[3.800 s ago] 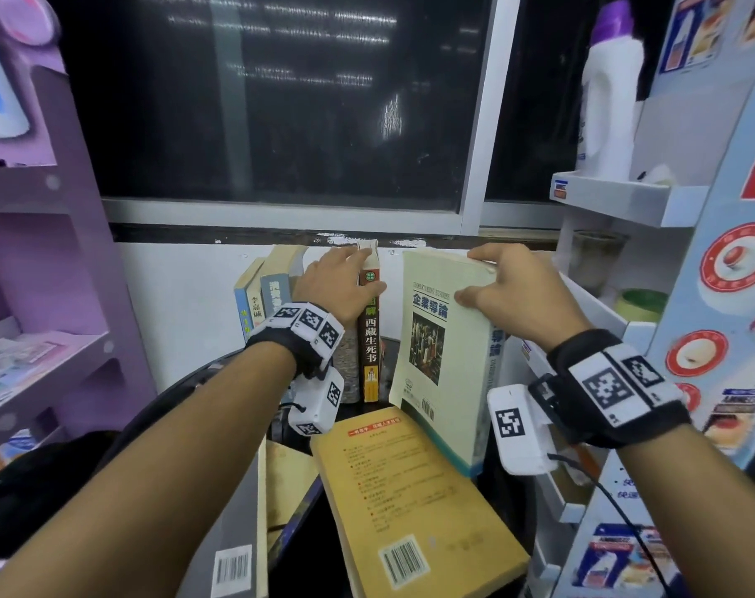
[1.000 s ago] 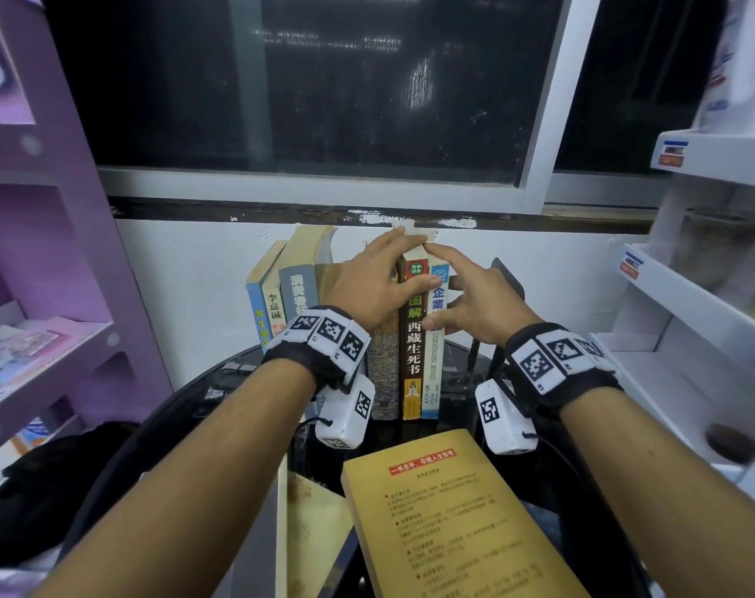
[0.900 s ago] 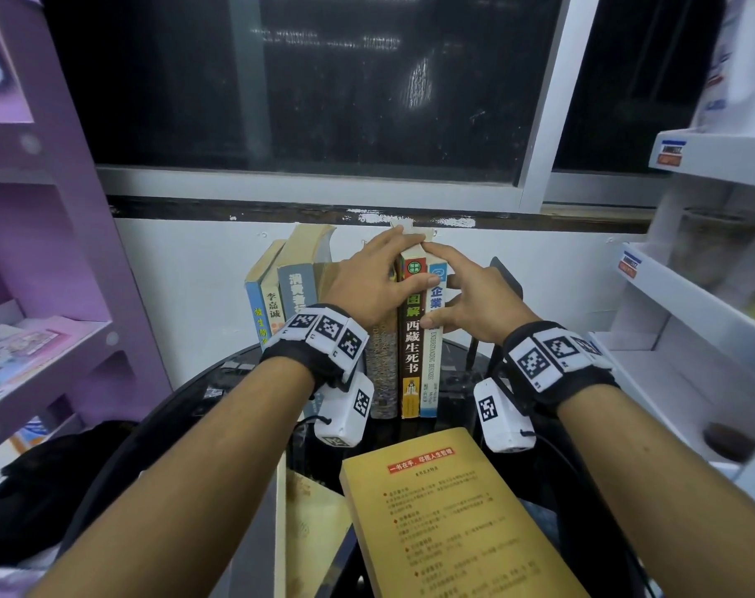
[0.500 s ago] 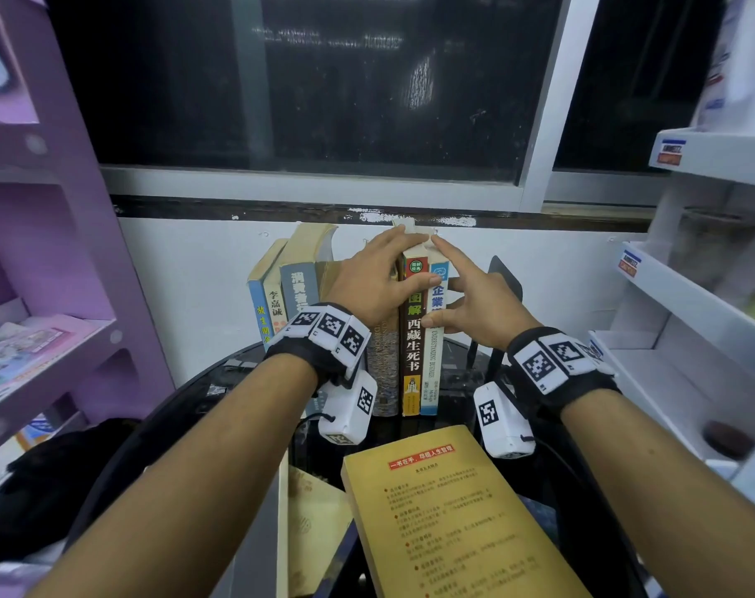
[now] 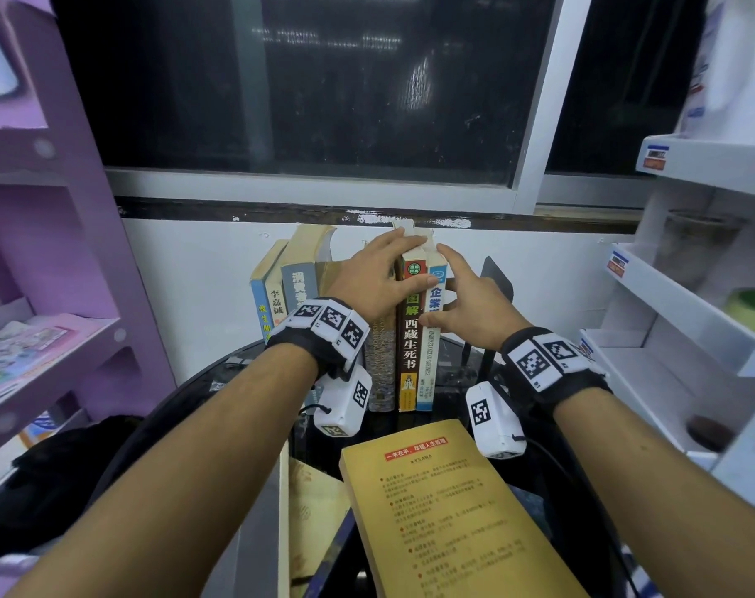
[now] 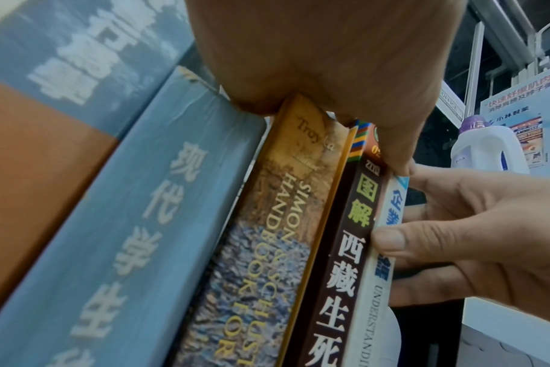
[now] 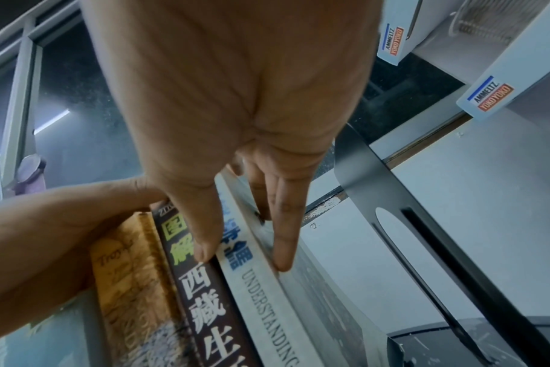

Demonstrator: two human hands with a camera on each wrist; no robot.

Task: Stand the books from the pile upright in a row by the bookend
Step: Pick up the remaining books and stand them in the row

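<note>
Several books stand upright in a row on the black round table [image 5: 233, 373] by the wall. My left hand [image 5: 380, 278] lies over their tops, its thumb across the brown book [image 5: 410, 351]. At the row's right end is the white book [image 5: 427, 360] with a blue-lettered spine. My right hand [image 5: 466, 304] pinches it, thumb at the spine [image 7: 267, 298], fingers [image 7: 283, 236] flat on its right cover. The black bookend [image 5: 494, 282] stands just right of that hand, a gap away from the book. A yellow book [image 5: 445, 520] lies flat on top of the pile nearest me.
A purple shelf unit [image 5: 43, 338] stands on the left and white shelves [image 5: 690, 317] with jars on the right. The white wall and dark window are right behind the row. Under the yellow book lie more flat books [image 5: 311, 511].
3.8 s ago my right hand held the white book tilted, away from the row; it now stands as the last book in it. Over the last second both hands barely moved.
</note>
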